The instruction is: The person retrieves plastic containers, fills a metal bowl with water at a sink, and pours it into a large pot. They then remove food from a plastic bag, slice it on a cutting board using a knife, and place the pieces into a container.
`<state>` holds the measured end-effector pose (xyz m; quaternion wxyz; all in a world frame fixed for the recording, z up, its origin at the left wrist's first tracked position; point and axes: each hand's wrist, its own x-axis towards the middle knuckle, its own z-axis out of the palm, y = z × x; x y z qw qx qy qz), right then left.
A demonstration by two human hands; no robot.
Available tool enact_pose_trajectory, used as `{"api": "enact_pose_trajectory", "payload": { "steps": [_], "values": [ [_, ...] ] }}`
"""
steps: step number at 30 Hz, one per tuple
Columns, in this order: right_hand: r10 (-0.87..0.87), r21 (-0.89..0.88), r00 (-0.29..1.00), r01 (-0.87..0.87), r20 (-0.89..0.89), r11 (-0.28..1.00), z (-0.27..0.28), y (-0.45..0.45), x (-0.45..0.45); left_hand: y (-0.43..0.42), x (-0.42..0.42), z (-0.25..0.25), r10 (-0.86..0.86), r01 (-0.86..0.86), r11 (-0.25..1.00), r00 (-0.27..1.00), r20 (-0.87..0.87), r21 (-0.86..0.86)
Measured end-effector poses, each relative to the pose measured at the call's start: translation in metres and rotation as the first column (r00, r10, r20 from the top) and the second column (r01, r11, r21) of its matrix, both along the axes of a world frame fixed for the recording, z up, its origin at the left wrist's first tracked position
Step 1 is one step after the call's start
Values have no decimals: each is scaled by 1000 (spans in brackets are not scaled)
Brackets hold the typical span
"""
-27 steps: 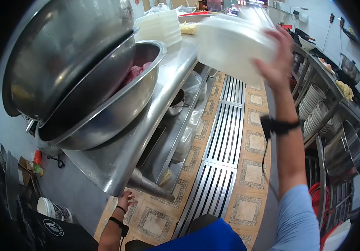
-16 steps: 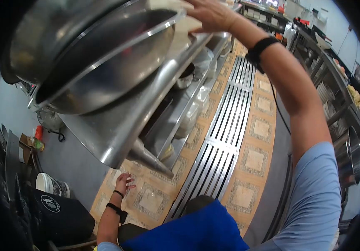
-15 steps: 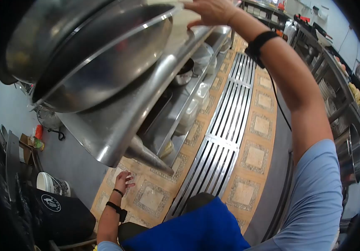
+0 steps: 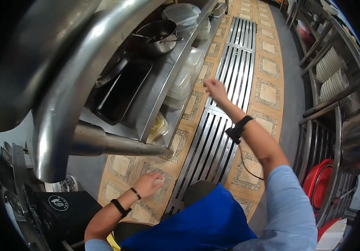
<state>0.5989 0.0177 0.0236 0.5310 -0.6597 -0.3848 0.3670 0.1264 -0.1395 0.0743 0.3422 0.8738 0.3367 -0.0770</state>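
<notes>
Plastic containers (image 4: 181, 83), left of the empty right hand (image 4: 216, 90), look light, stiff (hold edgewise); the left hand (image 4: 148, 184) is empty.

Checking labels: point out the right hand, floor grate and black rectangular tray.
Right hand (image 4: 216, 89): head view, back of hand.
Floor grate (image 4: 216, 111): head view, crossbar between slats.
Black rectangular tray (image 4: 123, 94): head view, dark interior.

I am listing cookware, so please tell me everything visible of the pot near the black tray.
The pot looks metal: round, shiny outside, dark inside. It stands upright and uncovered on the shelf, beyond the black tray. A thin handle sticks out toward the shelf's edge; another handle-like piece crosses the rim. Any contents are too dark to tell. Neither the left hand nor the right hand touches it.
</notes>
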Motion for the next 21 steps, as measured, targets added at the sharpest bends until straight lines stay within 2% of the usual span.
{"api": "enact_pose_trajectory", "payload": {
  "steps": [2,3,5,6,7,9,11,13,15,16,18,19,21],
  "values": [
    [-77,91,985,63,154,994,-67,10,-30,-6,48,1,-13,14,1000,998,65,-15],
    [-65,122,996,57,65,991,-78,17,-41,-7,69,0,8,-7,1000,995,96,-14],
    [-39,190,994,59,-105,980,-91,43,-54,7,104,-29,190,-166,979,949,253,-115],
    [-52,211,993,74,-108,975,-98,54,-58,17,125,-38,291,-265,956,903,315,-124],
    [-65,235,992,89,-108,968,-104,67,-60,32,143,-46,385,-360,923,841,379,-138],
    [-121,251,985,149,-125,956,-113,84,-63,84,164,-100,499,-482,862,750,434,-159],
    [-207,231,964,242,-164,943,-120,95,-65,129,195,-108,796,-646,604,465,386,-467],
    [-232,288,967,252,-103,924,-128,98,-70,155,220,-77,931,-651,362,222,289,-667],
    [-277,341,959,278,-52,898,-132,97,-76,185,231,-83,969,-579,225,48,242,-784],
    [-225,248,974,220,-7,943,-121,89,-73,193,234,-86,977,-527,160,-35,209,-835],
    [-103,50,993,100,62,994,-102,70,-68,200,233,-91,982,-444,123,-75,173,-888],
    [-207,81,978,207,-6,975,-103,67,-77,201,236,-90,983,-402,106,-95,156,-910],
    [-166,85,984,171,-63,982,-98,67,-71,192,242,-87,984,-447,92,-95,149,-890]
  ]
}}
